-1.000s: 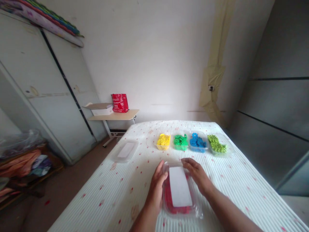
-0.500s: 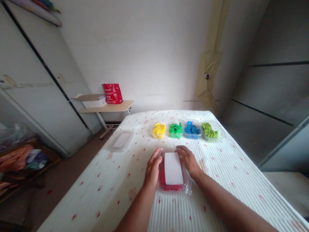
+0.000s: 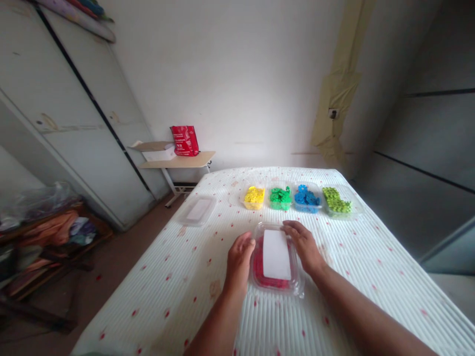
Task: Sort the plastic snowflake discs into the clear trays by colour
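Note:
A clear plastic container (image 3: 260,282) with red pieces inside lies on the table in front of me. Its lid is on and carries a white label (image 3: 276,254). My left hand (image 3: 240,254) is at its left side, fingers slightly curved and the thumb close to the rim. With fingers stretched out, my right hand (image 3: 303,244) rests at the upper right corner of the lid. Neither hand is wrapped round the container. Beyond it stand open clear tubs of yellow pieces (image 3: 254,195), green pieces (image 3: 281,197), blue pieces (image 3: 307,198) and lime-green pieces (image 3: 336,200).
A clear lid (image 3: 198,210) with a white label lies on the left of the table (image 3: 178,291), which has a ribbed, spotted cover. Behind, a small side table (image 3: 200,159) holds a red bag (image 3: 184,141) and a white box (image 3: 159,154). Cabinets stand left and right.
The view has turned slightly left, so everything appears shifted right. My left hand has eased a little away from the container's side. The right hand stays at the upper right corner.

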A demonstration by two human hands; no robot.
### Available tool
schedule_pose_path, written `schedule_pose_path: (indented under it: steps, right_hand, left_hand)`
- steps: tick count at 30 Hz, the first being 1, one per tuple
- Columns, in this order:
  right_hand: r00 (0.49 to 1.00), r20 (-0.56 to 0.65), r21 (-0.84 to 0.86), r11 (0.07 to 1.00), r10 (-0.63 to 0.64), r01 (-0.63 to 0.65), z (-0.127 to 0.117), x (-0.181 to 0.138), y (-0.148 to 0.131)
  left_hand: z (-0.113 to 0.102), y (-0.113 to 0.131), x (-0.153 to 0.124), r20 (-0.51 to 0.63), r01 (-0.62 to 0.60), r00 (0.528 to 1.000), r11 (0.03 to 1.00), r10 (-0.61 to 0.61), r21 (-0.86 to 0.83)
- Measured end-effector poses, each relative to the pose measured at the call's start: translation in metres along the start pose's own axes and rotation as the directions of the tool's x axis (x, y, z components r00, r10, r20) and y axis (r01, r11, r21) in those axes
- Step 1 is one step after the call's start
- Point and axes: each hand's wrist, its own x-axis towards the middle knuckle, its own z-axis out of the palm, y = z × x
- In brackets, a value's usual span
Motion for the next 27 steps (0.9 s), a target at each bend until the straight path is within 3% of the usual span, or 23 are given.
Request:
schedule_pose_path:
  steps: [4,7,10,16,19,22,27]
  right_hand:
    - [1.0,-0.015,-0.05,0.999,-0.009,0.009,-0.001,-0.002,-0.005]
    - [0.999,-0.022,-0.107,0.994,-0.032,0.029,-0.002,-0.003,-0.007]
    - [0.996,-0.005,-0.192,0.978,-0.084,0.082,-0.005,-0.001,-0.006]
    - [0.994,0.07,-0.414,0.904,-0.084,0.105,-0.024,0.011,-0.004]
    - [0.982,0.189,-0.356,0.933,0.026,0.044,-0.034,0.013,-0.008]
    - [0.936,0.32,-0.241,0.968,0.149,-0.072,-0.038,0.012,-0.015]
    - [0.912,0.322,-0.132,0.966,0.253,-0.222,-0.032,0.012,-0.021]
  left_hand:
    - [-0.02,0.005,-0.024,0.067,-0.053,0.997,0.98,0.041,0.193]
    - [-0.029,0.003,-0.044,0.193,0.011,0.979,0.955,-0.071,0.296]
    - [-0.031,0.0,-0.052,0.237,0.031,0.965,0.948,-0.11,0.317]
    - [-0.034,0.005,-0.019,0.153,0.084,0.98,0.958,-0.13,0.274]
    - [-0.037,0.009,0.004,0.093,0.015,0.995,0.951,-0.046,0.309]
    - [-0.037,0.011,0.016,0.063,-0.057,0.997,0.927,0.037,0.371]
    - [-0.037,0.005,0.014,0.013,-0.051,0.999,0.912,0.05,0.406]
